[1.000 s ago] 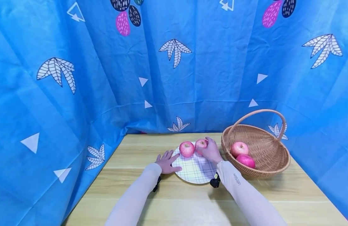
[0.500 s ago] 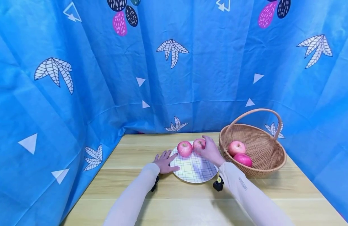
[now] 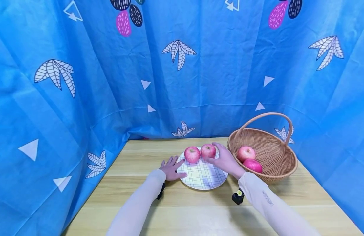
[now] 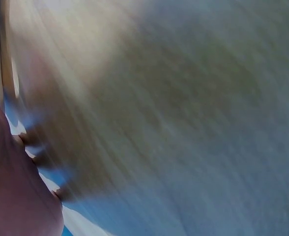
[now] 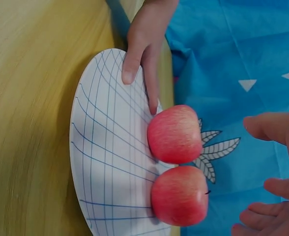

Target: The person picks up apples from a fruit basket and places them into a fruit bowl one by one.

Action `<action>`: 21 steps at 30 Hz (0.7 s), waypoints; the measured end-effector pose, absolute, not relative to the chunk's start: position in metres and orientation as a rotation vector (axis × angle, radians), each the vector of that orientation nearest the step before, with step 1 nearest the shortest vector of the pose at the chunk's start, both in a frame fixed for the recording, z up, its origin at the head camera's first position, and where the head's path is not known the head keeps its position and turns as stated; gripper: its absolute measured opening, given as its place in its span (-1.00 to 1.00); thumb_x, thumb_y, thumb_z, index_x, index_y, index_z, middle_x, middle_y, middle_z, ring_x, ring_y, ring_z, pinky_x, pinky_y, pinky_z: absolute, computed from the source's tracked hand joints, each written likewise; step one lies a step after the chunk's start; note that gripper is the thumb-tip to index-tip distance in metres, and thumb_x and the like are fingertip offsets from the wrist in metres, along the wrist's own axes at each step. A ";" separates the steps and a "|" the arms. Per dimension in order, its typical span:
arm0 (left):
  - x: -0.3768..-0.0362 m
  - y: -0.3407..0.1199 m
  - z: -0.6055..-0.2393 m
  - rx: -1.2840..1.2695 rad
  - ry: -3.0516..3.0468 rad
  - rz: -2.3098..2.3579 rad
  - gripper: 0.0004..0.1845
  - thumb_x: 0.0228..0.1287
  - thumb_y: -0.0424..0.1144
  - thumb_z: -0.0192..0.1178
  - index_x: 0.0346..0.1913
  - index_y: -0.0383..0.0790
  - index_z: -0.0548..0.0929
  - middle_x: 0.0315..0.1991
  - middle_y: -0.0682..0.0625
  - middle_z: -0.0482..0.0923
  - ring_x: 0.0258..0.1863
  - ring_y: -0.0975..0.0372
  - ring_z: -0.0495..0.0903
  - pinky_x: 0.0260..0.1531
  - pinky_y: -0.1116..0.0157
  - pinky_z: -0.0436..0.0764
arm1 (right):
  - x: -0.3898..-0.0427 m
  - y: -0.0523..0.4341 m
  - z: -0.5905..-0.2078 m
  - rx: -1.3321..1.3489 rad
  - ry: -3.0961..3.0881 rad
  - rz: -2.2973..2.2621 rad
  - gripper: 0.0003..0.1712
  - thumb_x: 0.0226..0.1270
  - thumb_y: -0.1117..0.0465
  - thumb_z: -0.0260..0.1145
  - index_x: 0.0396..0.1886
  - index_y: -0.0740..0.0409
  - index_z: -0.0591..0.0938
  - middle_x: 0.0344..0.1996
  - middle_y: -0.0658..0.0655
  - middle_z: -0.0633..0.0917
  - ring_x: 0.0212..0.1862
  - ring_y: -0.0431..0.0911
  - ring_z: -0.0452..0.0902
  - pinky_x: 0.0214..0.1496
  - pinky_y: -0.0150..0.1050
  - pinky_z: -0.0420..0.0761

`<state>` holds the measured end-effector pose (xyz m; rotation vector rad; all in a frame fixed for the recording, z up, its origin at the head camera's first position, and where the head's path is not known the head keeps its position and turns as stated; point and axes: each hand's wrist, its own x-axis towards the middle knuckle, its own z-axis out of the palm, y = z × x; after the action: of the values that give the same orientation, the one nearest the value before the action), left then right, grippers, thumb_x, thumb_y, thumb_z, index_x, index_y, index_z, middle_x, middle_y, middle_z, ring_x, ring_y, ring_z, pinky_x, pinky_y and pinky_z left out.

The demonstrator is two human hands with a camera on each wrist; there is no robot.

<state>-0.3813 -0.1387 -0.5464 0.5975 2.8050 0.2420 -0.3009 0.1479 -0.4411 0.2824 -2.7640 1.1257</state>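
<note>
On a white plate (image 3: 202,177) with a blue grid pattern, two red apples sit side by side at the far edge: a left apple (image 3: 192,154) and a right apple (image 3: 208,151). My left hand (image 3: 171,170) rests at the plate's left rim, fingers spread, thumb and index finger over the edge. Just right of the right apple is my right hand (image 3: 226,160), fingers loosely bent. In the right wrist view that hand (image 5: 282,172) stands apart from the apples, nothing in its grasp. The left wrist view shows mostly blurred wood and part of my palm (image 4: 21,187).
A wicker basket (image 3: 280,160) with a tall handle stands right of the plate. Inside lie a pale red apple (image 3: 246,153) and a deep pink round fruit (image 3: 252,166). A blue patterned curtain (image 3: 182,88) encloses the wooden table (image 3: 176,216) behind and at both sides.
My right hand has let go of the right apple and drawn back slightly to the right. The apple stays on the plate. My left hand keeps its place at the rim.
</note>
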 end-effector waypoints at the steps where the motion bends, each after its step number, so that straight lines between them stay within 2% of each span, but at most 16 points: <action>1: -0.382 -0.139 -0.547 0.600 2.803 0.235 0.00 0.16 0.65 -0.13 0.61 0.34 -0.03 0.67 -0.04 -0.27 0.64 -0.04 -0.30 0.52 -0.25 -0.23 | -0.300 0.149 -0.440 0.292 -2.767 1.114 0.01 0.23 -0.13 0.47 0.52 0.22 0.27 0.46 0.36 0.35 0.49 0.28 0.22 0.48 0.24 0.27; 6: -0.379 -0.138 -0.543 0.600 2.795 0.209 -0.01 0.20 0.62 -0.15 0.62 0.32 -0.05 0.67 -0.04 -0.28 0.64 -0.03 -0.30 0.53 -0.23 -0.22 | -0.289 0.156 -0.430 0.341 -2.768 1.117 -0.05 0.25 -0.09 0.47 0.51 0.16 0.29 0.46 0.28 0.37 0.49 0.24 0.24 0.47 0.24 0.30; 10: -0.376 -0.137 -0.537 0.598 2.791 0.225 -0.03 0.23 0.59 -0.13 0.62 0.28 -0.02 0.67 -0.06 -0.25 0.64 -0.05 -0.28 0.53 -0.23 -0.21 | -0.280 0.163 -0.421 0.383 -2.749 1.135 -0.09 0.24 0.00 0.48 0.50 0.15 0.31 0.45 0.29 0.39 0.47 0.26 0.27 0.45 0.24 0.32; 18: -0.373 -0.137 -0.535 0.604 2.788 0.222 -0.02 0.23 0.60 -0.15 0.63 0.28 -0.04 0.67 -0.08 -0.25 0.64 -0.06 -0.28 0.52 -0.25 -0.24 | -0.271 0.185 -0.409 0.415 -2.745 1.163 -0.14 0.28 0.04 0.46 0.49 0.17 0.33 0.45 0.36 0.37 0.47 0.30 0.25 0.45 0.24 0.31; 21: -0.372 -0.137 -0.535 0.616 2.797 0.215 -0.02 0.22 0.61 -0.15 0.63 0.28 -0.04 0.67 -0.09 -0.25 0.64 -0.08 -0.27 0.52 -0.26 -0.22 | -0.267 0.194 -0.404 0.428 -2.746 1.181 -0.16 0.30 0.05 0.45 0.49 0.17 0.34 0.43 0.36 0.40 0.43 0.32 0.31 0.42 0.24 0.36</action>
<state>-0.3721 -0.1373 -0.5345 0.6162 2.7973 0.2151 -0.2670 0.1941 -0.4039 0.4280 -2.7456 1.1807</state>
